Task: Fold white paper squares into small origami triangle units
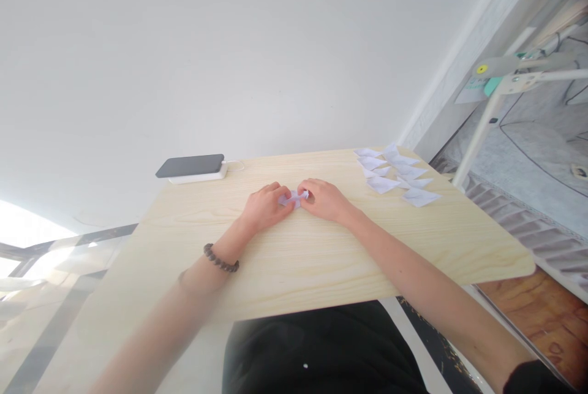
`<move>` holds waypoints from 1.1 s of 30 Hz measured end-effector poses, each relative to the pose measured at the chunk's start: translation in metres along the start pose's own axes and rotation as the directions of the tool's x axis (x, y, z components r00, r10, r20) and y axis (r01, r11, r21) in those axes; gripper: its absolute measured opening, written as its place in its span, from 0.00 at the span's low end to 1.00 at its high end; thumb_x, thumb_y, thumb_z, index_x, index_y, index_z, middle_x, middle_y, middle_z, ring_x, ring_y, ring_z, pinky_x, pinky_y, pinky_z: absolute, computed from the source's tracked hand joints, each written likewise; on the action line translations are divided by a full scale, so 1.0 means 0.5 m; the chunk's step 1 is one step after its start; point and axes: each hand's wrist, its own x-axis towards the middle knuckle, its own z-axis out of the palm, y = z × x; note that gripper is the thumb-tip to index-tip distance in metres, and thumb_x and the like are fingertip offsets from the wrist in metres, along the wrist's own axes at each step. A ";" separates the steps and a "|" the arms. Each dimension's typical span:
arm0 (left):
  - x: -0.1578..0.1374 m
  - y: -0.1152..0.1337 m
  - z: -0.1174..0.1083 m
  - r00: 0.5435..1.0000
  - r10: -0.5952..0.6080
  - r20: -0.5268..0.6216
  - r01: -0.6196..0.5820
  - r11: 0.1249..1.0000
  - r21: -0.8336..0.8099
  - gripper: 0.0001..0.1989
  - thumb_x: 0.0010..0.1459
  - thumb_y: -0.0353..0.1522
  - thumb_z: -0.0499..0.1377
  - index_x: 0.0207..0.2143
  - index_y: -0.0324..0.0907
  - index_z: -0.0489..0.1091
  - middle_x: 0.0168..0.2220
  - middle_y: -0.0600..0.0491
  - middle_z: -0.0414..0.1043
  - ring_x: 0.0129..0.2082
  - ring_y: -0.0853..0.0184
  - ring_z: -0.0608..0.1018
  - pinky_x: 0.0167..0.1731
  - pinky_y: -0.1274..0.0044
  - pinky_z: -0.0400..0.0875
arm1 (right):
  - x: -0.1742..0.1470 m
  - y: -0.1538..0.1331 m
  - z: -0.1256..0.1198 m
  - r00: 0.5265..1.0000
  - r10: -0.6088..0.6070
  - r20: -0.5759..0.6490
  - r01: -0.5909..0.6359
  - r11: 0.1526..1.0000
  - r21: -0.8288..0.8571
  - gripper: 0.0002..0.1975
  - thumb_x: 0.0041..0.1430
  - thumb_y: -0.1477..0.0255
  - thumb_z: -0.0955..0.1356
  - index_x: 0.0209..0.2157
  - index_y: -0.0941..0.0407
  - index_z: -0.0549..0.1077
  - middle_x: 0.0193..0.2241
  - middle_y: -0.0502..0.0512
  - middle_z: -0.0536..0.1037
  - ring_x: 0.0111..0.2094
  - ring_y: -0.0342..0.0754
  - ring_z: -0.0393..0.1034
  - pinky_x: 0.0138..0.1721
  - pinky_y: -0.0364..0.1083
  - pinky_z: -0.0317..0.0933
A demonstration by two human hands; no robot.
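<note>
A small piece of folded white paper (296, 198) is held between my two hands, just above or on the middle of the wooden table (294, 265). My left hand (267, 206), with a dark beaded bracelet on its wrist, pinches the paper's left end between thumb and fingers. At the right end, the curled fingers of my right hand (325, 199) grip it too. My fingers cover part of the folds. Several folded white paper pieces (383, 184) of pointed shape lie in two rows at the table's back right.
A dark phone (190, 165) lies on a white block (202, 178) with a short white cable at the back left. The wall (275, 63) rises behind the table. On the right stand a white metal frame (480, 130) and a bed-like surface (542, 155).
</note>
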 end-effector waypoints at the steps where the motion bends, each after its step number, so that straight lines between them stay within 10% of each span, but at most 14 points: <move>1: -0.001 0.001 -0.001 1.000 0.006 0.000 -0.006 1.000 -0.003 0.14 0.54 0.42 0.48 0.37 0.47 0.67 0.35 0.54 0.68 0.36 0.65 0.72 0.30 0.77 0.63 | -0.001 -0.002 0.001 1.000 0.001 0.004 -0.001 1.000 -0.015 0.08 0.50 0.74 0.63 0.34 0.54 0.68 0.31 0.50 0.72 0.33 0.43 0.64 0.35 0.42 0.55; 33: 0.011 -0.062 -0.008 0.992 0.122 -0.024 -0.125 0.970 -0.207 0.09 0.54 0.34 0.50 0.32 0.43 0.70 0.33 0.53 0.71 0.27 0.71 0.71 0.31 0.79 0.65 | 0.002 0.007 -0.001 0.995 0.104 0.004 -0.104 0.993 -0.064 0.12 0.53 0.61 0.64 0.36 0.53 0.68 0.31 0.51 0.72 0.31 0.44 0.66 0.31 0.42 0.53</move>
